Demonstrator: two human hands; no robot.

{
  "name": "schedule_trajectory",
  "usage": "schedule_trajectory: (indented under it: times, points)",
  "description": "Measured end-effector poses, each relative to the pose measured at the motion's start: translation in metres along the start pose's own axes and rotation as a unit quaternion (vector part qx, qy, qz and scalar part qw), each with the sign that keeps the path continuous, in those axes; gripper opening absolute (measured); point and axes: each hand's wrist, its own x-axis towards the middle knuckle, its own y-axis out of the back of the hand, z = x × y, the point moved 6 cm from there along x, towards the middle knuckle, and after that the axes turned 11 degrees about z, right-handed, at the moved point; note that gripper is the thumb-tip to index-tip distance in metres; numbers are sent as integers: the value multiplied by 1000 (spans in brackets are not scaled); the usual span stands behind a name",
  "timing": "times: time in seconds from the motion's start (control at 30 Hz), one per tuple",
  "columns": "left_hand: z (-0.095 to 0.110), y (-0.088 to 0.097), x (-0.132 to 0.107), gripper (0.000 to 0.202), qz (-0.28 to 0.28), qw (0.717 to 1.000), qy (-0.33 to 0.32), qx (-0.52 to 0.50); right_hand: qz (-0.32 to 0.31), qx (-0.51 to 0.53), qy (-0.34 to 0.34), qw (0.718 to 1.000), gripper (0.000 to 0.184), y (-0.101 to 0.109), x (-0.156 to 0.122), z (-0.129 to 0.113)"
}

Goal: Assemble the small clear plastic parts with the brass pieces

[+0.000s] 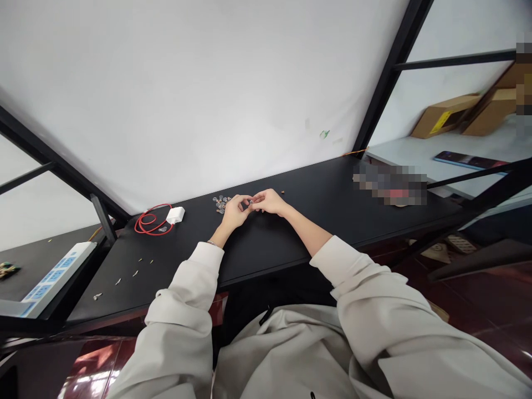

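Above the black tabletop (257,244), the fingertips of my left hand (236,210) and my right hand (268,201) meet. Both are closed in a pinch on one small, clear, glassy piece (251,203), mostly hidden by the fingers. Just left of my left hand lies a cluster of small clear rounded pieces (221,204) with some brownish ends, perhaps tiny bottles; my hand covers part of it. A tiny brown piece (283,192), cork-like in colour, rests beyond my right wrist.
A red cable (143,226) lies coiled at the left by a white charger (175,214), with one clear piece (163,229) near it. Several tiny bits (135,273) are scattered at the front left. A blurred-out object (390,184) sits at the right. Black frame posts (384,83) flank the table.
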Motion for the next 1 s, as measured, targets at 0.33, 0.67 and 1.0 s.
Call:
schedule_trajectory:
  times: [0.33, 0.67, 1.0]
  points:
    - [-1, -1, 0, 25, -6, 1000, 2, 4, -6, 17, -18, 1000, 22, 0, -1, 2]
    - [-4, -3, -2, 23, -13, 1000, 14, 3, -13, 19, -18, 1000, 23, 0, 0, 3]
    - [-1, 0, -1, 18, 3, 1000, -3, -4, -9, 15, -11, 1000, 29, 0, 4, 7]
